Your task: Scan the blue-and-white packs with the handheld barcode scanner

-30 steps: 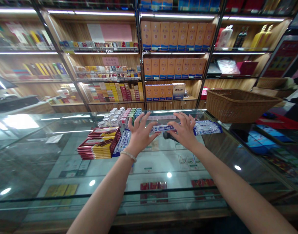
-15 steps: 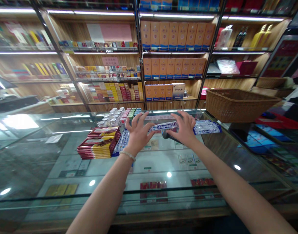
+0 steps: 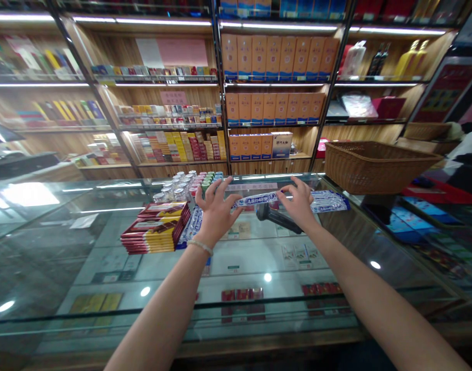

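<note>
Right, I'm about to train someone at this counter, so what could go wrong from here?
The slim blue-and-white packet is pinched only near its ends by the left grip and right grip, so it might slip.

The dark handheld device lies close to the right wrist, which could bump it.

The similar packets just beside the right grip might get nudged out of line.

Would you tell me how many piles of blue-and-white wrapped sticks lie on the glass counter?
2: one pile beside the chocolate bars, partly behind the left hand; the other pile right of the right hand. Others may be hidden.
</note>
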`<state>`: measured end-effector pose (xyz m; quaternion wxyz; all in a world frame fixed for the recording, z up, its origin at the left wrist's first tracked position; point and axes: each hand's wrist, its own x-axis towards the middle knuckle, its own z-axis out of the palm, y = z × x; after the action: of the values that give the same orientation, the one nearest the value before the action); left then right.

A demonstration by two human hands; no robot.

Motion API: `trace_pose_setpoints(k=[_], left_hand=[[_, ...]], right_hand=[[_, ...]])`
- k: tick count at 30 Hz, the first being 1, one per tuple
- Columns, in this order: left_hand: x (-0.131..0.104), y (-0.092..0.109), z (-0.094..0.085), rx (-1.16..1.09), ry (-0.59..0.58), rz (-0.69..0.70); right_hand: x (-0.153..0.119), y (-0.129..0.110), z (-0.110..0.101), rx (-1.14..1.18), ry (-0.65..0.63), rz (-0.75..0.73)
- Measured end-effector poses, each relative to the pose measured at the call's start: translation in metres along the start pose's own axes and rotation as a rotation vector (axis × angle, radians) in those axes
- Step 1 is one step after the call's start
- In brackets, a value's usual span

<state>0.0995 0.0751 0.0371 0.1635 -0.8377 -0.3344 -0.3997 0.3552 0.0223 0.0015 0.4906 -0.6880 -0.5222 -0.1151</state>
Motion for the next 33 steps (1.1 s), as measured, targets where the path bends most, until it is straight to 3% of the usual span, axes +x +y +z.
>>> trace_pose_setpoints(k=[8,13,22,28,33], left_hand=[[-0.002,0.004,0.001,0.034,0.007,0.023],[0.003,0.003,-0.007,0.084,-0.014,0.022],[-0.006,-0.014,-0.049,0.141,0.008,-0.024],[-0.031,-0.024,-0.078,0.174,0.037,-0.095],[-0.06,-0.027,-0.092,0.231,0.03,-0.132]], right_hand=[[0.0,0.002,0.001,0.071,0.027,0.026],[-0.001,-0.003,-0.001,0.158,-0.034,0.079],[0.009,-0.038,-0.002,0.118,-0.089,-0.078],[0.02,-0.072,0.021,0.078,-0.127,-0.169],[0.015,-0.095,0.044,0.062,-0.217,-0.261]])
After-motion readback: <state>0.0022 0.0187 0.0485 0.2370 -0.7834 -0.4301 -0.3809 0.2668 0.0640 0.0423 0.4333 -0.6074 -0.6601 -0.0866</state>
